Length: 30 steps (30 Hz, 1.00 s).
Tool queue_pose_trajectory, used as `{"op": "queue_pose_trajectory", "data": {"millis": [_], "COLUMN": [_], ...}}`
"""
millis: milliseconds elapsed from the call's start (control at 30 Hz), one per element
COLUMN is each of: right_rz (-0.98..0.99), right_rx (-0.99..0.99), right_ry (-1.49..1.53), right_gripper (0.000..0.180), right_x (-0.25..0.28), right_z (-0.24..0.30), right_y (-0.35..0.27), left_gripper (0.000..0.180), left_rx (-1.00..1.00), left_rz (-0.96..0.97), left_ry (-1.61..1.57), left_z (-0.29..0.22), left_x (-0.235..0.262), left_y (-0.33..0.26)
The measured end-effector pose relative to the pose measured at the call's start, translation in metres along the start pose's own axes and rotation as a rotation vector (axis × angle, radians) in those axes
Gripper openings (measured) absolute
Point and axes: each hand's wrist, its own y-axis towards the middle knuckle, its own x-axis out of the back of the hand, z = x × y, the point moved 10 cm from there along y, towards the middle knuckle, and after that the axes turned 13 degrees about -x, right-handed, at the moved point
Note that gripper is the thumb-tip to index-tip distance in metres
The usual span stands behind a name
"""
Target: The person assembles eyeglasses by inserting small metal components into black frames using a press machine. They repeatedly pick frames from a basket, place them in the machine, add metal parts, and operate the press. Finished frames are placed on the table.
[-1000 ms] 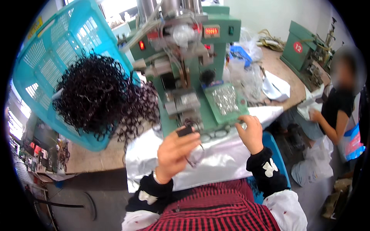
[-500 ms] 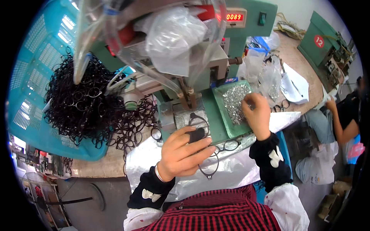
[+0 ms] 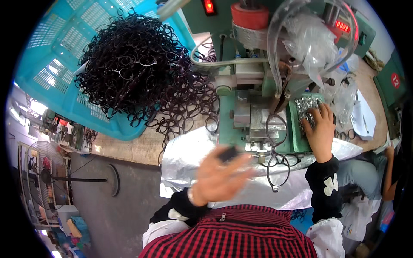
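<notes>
A dark eyeglass frame (image 3: 273, 150) stands lengthwise at the green bench machine, its upper rim under the two metal rods (image 3: 280, 101) and its lower rim hanging over the silvery sheet. My left hand (image 3: 223, 176), a black cover on one finger, is left of the frame and apart from it, smeared by motion. My right hand (image 3: 322, 131) reaches into the green tray (image 3: 301, 145) of small shiny metal parts (image 3: 306, 107). Its thumb and fingers are apart among the parts; nothing held shows between them. Another eyeglass frame (image 3: 294, 160) lies behind the lower rim.
A turquoise basket (image 3: 124, 130) at the left holds a large heap of dark eyeglass frames (image 3: 129, 64), which spill onto the table (image 3: 124, 148). Plastic bags (image 3: 340, 96) and white paper (image 3: 362, 116) lie right of the tray. Another person's arm (image 3: 389, 172) shows far right.
My left hand has let go of the eyeglass frame and moved away left. My right hand has opened its fingers over the metal parts. The whole view has shifted toward the left.
</notes>
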Motion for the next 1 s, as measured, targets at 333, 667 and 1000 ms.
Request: {"op": "queue_pose_trajectory", "data": {"millis": [333, 667, 1000], "right_rz": [0.012, -0.089, 0.223], "right_rx": [-0.05, -0.137, -0.546], "right_ry": [0.055, 0.328, 0.946], "right_gripper": [0.013, 0.007, 0.013], "right_x": [-0.003, 0.023, 0.007], "right_z": [0.007, -0.006, -0.023], "right_y": [-0.002, -0.005, -0.033], "left_gripper": [0.012, 0.011, 0.027], "left_rx": [0.497, 0.569, 0.834], "left_rz": [0.319, 0.07, 0.075], "left_ry": [0.483, 0.404, 0.125], "left_z": [0.182, 0.191, 0.221], "left_x": [0.008, 0.05, 0.073], "left_y": [-0.045, -0.035, -0.096]}}
